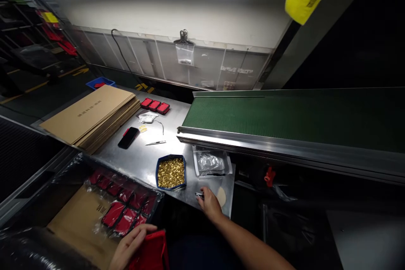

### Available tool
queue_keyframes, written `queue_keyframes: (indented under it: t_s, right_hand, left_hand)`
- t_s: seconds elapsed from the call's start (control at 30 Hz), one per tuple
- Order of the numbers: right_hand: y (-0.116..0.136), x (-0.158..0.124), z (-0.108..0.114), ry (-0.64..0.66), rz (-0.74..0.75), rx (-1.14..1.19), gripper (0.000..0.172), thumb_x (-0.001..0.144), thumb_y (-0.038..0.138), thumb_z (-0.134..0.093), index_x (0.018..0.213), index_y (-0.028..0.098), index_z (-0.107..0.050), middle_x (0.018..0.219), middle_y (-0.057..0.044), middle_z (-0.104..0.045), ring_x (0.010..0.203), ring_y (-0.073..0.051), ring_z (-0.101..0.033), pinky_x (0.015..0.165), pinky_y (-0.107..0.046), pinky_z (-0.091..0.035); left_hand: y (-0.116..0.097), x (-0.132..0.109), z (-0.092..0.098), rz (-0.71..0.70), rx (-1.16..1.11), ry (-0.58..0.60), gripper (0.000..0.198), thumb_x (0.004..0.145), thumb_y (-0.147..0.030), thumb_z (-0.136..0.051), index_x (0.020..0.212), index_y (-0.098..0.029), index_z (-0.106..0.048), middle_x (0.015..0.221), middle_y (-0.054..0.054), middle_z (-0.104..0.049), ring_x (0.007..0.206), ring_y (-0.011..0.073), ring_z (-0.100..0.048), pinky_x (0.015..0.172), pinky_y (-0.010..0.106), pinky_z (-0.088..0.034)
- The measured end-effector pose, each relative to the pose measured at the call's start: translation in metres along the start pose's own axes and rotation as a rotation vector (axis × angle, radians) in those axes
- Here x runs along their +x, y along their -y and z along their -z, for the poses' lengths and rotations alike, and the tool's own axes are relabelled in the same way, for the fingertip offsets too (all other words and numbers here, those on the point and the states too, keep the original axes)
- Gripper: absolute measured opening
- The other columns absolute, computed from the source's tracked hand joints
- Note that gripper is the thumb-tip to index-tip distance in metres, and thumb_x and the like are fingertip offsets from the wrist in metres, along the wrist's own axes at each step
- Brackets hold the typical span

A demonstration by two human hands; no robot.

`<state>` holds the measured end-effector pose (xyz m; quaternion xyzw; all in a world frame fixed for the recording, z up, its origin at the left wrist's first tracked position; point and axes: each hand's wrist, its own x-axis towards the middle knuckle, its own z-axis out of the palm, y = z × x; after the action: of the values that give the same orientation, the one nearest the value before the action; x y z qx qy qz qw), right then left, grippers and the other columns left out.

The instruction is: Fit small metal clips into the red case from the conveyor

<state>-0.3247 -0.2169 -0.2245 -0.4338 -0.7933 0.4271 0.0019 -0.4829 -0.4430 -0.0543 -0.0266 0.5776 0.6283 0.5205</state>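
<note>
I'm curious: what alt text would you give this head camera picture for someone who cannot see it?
At a steel table, a person's right hand touches a small dark tool near the edge, while the left hand rests on a red case. Nearby are a blue tray of brass parts, bagged red cases, a phone, stacked cardboard and a green conveyor.

A factory packing station: a long green conveyor belt [294,114] runs right of a steel counter [142,158] bearing stacked flat brown cardboard sheets [90,116] (storage racks far left).
</note>
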Motion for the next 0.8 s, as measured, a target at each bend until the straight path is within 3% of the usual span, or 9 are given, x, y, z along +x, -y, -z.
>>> queue_keyframes:
  t_s: [0.1,0.2,0.27,0.4,0.5,0.67,0.8]
  right_hand:
    - [0.001,0.009,-0.010,0.045,0.062,-0.125,0.013,0.089,0.014,-0.061,0.101,0.012,-0.065,0.102,-0.011,-0.067,0.098,-0.024,-0.063,0.092,-0.041,-0.052]
    - [0.000,0.015,-0.018,0.057,0.179,-0.195,0.016,0.095,0.021,-0.053,0.106,0.015,-0.063,0.112,-0.011,-0.062,0.108,-0.024,-0.058,0.097,-0.041,-0.049]
    - [-0.002,0.016,-0.023,0.072,0.211,-0.239,0.015,0.095,0.021,-0.053,0.104,0.016,-0.064,0.111,-0.012,-0.061,0.108,-0.026,-0.057,0.094,-0.041,-0.049]
    - [-0.010,0.016,-0.028,0.077,0.200,-0.304,0.013,0.094,0.020,-0.052,0.101,0.015,-0.063,0.108,-0.013,-0.061,0.102,-0.027,-0.059,0.086,-0.038,-0.050]
    - [-0.015,0.014,-0.029,0.057,0.181,-0.332,0.014,0.095,0.023,-0.051,0.101,0.015,-0.061,0.107,-0.014,-0.061,0.100,-0.027,-0.060,0.084,-0.037,-0.049]
    - [-0.015,0.018,-0.028,0.033,0.174,-0.348,0.015,0.097,0.028,-0.051,0.103,0.018,-0.061,0.109,-0.012,-0.061,0.101,-0.026,-0.061,0.084,-0.035,-0.049]
    - [-0.011,0.022,-0.026,0.005,0.126,-0.336,0.016,0.092,0.028,-0.058,0.104,0.017,-0.062,0.110,-0.014,-0.060,0.095,-0.027,-0.063,0.078,-0.036,-0.049]
  left_hand:
    - [0.006,0.005,-0.007,0.069,-0.106,0.033,0.029,0.084,-0.043,-0.078,0.085,-0.013,-0.077,0.078,0.006,-0.075,0.071,0.0166,-0.066,0.066,0.018,-0.051]
    - [0.009,0.006,-0.010,0.182,-0.288,0.117,0.027,0.084,-0.043,-0.071,0.091,-0.018,-0.077,0.106,0.014,-0.076,0.105,0.0322,-0.069,0.093,0.044,-0.054]
    - [0.006,0.005,-0.010,0.230,-0.368,0.184,0.034,0.079,-0.041,-0.071,0.100,-0.015,-0.076,0.116,0.020,-0.072,0.112,0.0387,-0.066,0.100,0.057,-0.049]
    - [-0.006,0.001,-0.012,0.242,-0.463,0.221,0.052,0.096,-0.050,-0.052,0.126,-0.010,-0.065,0.112,0.020,-0.073,0.103,0.0331,-0.069,0.099,0.055,-0.050]
    - [-0.012,0.002,-0.015,0.248,-0.517,0.220,0.066,0.101,-0.060,-0.036,0.133,-0.007,-0.059,0.111,0.020,-0.073,0.103,0.0321,-0.069,0.101,0.054,-0.049]
    - [-0.012,0.005,-0.019,0.281,-0.573,0.230,0.073,0.100,-0.062,-0.036,0.138,-0.002,-0.053,0.111,0.022,-0.072,0.105,0.0336,-0.068,0.106,0.057,-0.046]
    - [-0.012,0.007,-0.021,0.278,-0.596,0.252,0.066,0.103,-0.055,-0.033,0.135,-0.002,-0.056,0.112,0.022,-0.072,0.105,0.0327,-0.068,0.102,0.056,-0.050]
